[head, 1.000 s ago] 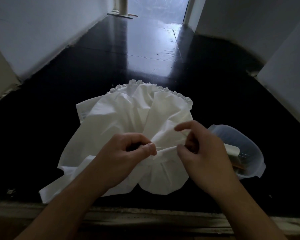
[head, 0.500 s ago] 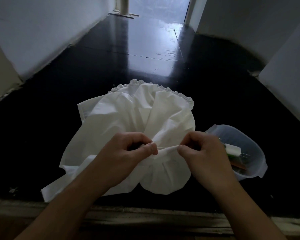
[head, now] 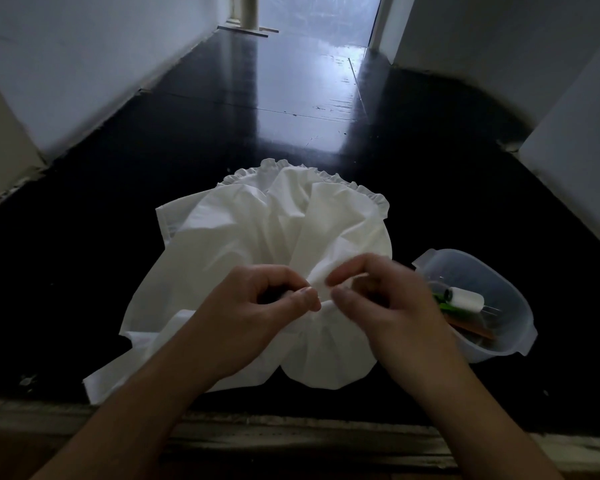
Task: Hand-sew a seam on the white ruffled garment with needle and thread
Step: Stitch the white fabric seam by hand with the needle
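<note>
The white ruffled garment (head: pixel 257 233) lies bunched on the black floor, its frilled edge at the far side. My left hand (head: pixel 257 313) pinches a raised fold of the cloth between thumb and curled fingers. Right beside it, my right hand (head: pixel 381 303) has thumb and fingertips pinched together at the same fold, and it is blurred. Needle and thread are too small to make out between the fingers. A white thread spool (head: pixel 465 299) lies in the clear plastic bowl (head: pixel 520 341) to the right.
The bowl also holds green and brown items. The glossy black floor (head: pixel 291 98) stretches ahead between white walls on both sides. A worn wooden ledge (head: pixel 291 431) runs across just below my forearms.
My right hand, spread above the fold a second ago, closed its fingers and moved left, so its fingertips now sit next to the left thumb. The left hand kept its hold.
</note>
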Available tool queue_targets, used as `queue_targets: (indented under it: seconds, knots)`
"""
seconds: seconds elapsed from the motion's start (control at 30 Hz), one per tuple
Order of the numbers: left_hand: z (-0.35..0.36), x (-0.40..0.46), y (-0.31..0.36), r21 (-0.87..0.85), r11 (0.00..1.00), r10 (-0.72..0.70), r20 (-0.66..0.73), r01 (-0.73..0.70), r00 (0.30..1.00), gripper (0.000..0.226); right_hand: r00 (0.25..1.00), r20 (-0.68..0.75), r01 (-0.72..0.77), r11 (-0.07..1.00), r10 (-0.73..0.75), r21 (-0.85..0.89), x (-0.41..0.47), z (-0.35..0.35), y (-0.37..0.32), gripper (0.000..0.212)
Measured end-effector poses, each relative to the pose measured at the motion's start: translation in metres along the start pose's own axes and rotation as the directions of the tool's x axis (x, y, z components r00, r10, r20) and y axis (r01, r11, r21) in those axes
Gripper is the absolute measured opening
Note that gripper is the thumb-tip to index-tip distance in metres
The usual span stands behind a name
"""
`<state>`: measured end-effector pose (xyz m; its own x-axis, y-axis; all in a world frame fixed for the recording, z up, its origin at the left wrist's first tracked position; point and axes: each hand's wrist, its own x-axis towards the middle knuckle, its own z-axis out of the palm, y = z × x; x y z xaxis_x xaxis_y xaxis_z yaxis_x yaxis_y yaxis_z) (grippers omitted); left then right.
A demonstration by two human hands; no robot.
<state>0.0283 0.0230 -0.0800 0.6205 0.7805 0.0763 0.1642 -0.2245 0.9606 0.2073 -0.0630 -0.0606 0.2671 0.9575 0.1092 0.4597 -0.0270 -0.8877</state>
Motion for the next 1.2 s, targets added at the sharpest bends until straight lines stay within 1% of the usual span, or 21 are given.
queue_targets:
  seconds: [0.03, 0.1, 0.23, 0.33, 0.37, 0.47, 0.57, 0.63, 0.7, 0.77, 0.83, 0.87, 0.93, 1.07, 1.2]
  knots:
    - [0.0, 0.0, 0.0, 0.0, 1.0, 0.007, 0.003, -0.007, 1.0, 0.016, 0.998, 0.055, 0.003, 1.0, -0.003, -0.004, 0.0, 0.003, 0.001, 0.01]
    - [-0.001, -0.002, 0.001, 0.0, 1.0, 0.011, 0.009, -0.011, 1.0, 0.014, 0.996, 0.094, 0.004, 1.0, -0.001, -0.026, 0.002, 0.008, 0.003, 0.01]
    - [-0.002, -0.004, 0.004, -0.005, 1.0, 0.0, -0.018, 0.0, 1.0, 0.01, 0.998, 0.062, 0.022, 1.0, -0.021, -0.017, 0.006, 0.004, 0.007, 0.019]
    - [-0.006, -0.006, 0.005, -0.022, 1.0, -0.004, -0.06, 0.003, 0.998, 0.014, 0.998, 0.057, -0.042, 0.997, 0.038, 0.069, 0.007, -0.001, 0.008, 0.019]
    - [-0.007, -0.006, 0.005, -0.027, 1.0, -0.007, -0.066, 0.006, 0.998, 0.016, 0.997, 0.05, -0.056, 0.996, 0.053, 0.072, 0.007, -0.002, 0.008, 0.019]
    - [-0.009, -0.007, 0.004, -0.042, 0.999, -0.023, -0.082, 0.019, 0.996, 0.021, 0.998, 0.021, -0.053, 0.999, 0.052, 0.007, 0.008, -0.004, 0.009, 0.019]
    - [-0.01, -0.009, 0.003, -0.019, 1.0, -0.024, -0.111, 0.022, 0.994, 0.021, 0.999, -0.012, -0.042, 0.996, 0.041, -0.082, 0.007, -0.004, 0.007, 0.02]
    - [-0.009, -0.009, 0.003, -0.003, 1.0, -0.021, -0.118, 0.021, 0.993, 0.021, 0.998, -0.038, -0.045, 0.993, 0.041, -0.105, 0.006, -0.004, 0.006, 0.016]
    - [-0.009, -0.009, 0.003, 0.0, 1.0, -0.02, -0.117, 0.02, 0.993, 0.021, 0.994, -0.077, -0.079, 0.997, 0.078, -0.008, 0.004, -0.004, 0.004, 0.009]
    - [-0.008, -0.008, 0.004, -0.011, 1.0, -0.024, -0.119, 0.023, 0.993, 0.021, 0.988, -0.095, -0.108, 0.986, 0.12, 0.126, 0.003, -0.005, 0.001, 0.009]
    - [-0.007, -0.009, 0.004, -0.023, 0.999, -0.034, -0.128, 0.031, 0.991, 0.021, 0.991, -0.078, -0.089, 0.977, 0.106, 0.194, 0.002, -0.006, -0.003, 0.01]
    - [-0.007, -0.009, 0.004, -0.027, 0.999, -0.037, -0.133, 0.034, 0.99, 0.02, 0.994, -0.061, -0.074, 0.977, 0.088, 0.202, 0.002, -0.005, -0.004, 0.014]
    - [-0.007, -0.009, 0.005, -0.034, 0.999, -0.038, -0.147, 0.033, 0.988, 0.02, 0.999, -0.023, -0.037, 0.985, 0.041, 0.17, 0.0, -0.003, -0.006, 0.018]
    - [-0.007, -0.009, 0.007, -0.036, 0.999, -0.031, -0.176, 0.025, 0.984, 0.02, 0.999, 0.047, 0.022, 0.999, -0.024, 0.039, -0.003, -0.001, -0.009, 0.017]
    - [-0.006, -0.009, 0.008, -0.029, 0.999, -0.026, -0.173, 0.021, 0.985, 0.02, 0.998, 0.037, 0.045, 0.998, -0.043, -0.054, -0.004, 0.001, -0.009, 0.017]
